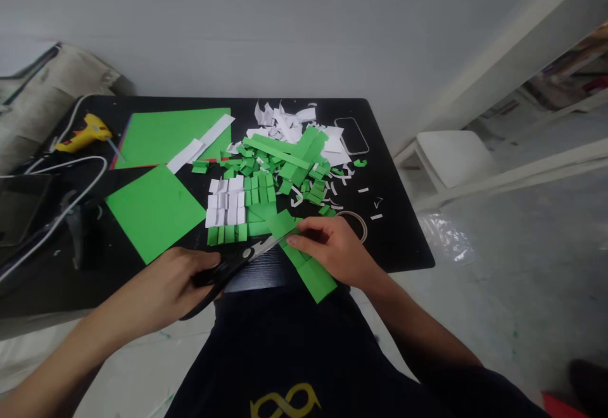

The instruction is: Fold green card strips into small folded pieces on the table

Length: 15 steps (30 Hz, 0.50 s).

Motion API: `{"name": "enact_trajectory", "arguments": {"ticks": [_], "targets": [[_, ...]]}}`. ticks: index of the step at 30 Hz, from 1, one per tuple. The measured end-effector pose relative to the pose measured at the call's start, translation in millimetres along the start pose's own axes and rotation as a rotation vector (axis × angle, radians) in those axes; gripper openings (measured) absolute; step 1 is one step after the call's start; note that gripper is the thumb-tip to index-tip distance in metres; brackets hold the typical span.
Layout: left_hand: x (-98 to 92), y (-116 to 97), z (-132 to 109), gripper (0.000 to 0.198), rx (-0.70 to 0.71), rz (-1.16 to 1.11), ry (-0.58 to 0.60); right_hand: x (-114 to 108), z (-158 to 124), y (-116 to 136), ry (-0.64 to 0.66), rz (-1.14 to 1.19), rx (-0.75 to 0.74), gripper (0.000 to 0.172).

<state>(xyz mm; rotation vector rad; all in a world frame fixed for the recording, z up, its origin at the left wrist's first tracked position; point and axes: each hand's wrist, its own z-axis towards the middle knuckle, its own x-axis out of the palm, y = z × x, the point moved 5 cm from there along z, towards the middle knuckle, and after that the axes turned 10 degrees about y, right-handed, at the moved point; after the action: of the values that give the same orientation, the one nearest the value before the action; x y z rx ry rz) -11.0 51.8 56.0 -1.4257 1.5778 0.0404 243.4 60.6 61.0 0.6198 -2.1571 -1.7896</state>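
My left hand (164, 285) is closed round the black handles of a pair of scissors (247, 254). Their blades point right and meet a creased green paper strip (316, 278). That strip is pinched between the thumb and fingers of my right hand (332, 247), and its lower end sticks out over the table's front edge. Just beyond the blades lie folded white paper pieces (225, 201) and folded green paper pieces (259, 188), set side by side in rows. Whether the blades have cut into the strip I cannot tell.
Behind my hands is a heap of green and white paper scraps (285, 152) on the black table (394, 234). Green sheets (154, 212) lie at the left, near a yellow glue gun (88, 133) and a white cable (71, 206). A tape roll (354, 225) lies beyond my right hand. A white stool (453, 155) stands right.
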Motion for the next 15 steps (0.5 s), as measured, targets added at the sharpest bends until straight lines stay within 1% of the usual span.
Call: {"name": "enact_trajectory", "arguments": {"ticks": [2, 4, 8, 11, 15], "targets": [[2.8, 2.3, 2.0, 0.028, 0.002, -0.046, 0.007, -0.8, 1.4, -2.4, -0.016, -0.001, 0.006, 0.015], [5.5, 8.1, 3.5, 0.035, -0.026, -0.111, 0.006, -2.1, 2.6, -5.7, -0.039, 0.007, 0.014, 0.013], [7.4, 25.6, 4.1, 0.050, -0.128, -0.204, -0.072, -4.6, 4.7, -13.1, -0.081, 0.019, 0.024, 0.013], [7.2, 32.3, 3.8, 0.051, -0.156, -0.197, -0.122, -5.3, 6.2, -17.5, -0.086, 0.056, 0.032, 0.013], [4.9, 29.2, 2.7, 0.045, -0.159, -0.173, -0.148, -4.4, 6.6, -21.0, -0.056, 0.139, 0.050, 0.015]]}}
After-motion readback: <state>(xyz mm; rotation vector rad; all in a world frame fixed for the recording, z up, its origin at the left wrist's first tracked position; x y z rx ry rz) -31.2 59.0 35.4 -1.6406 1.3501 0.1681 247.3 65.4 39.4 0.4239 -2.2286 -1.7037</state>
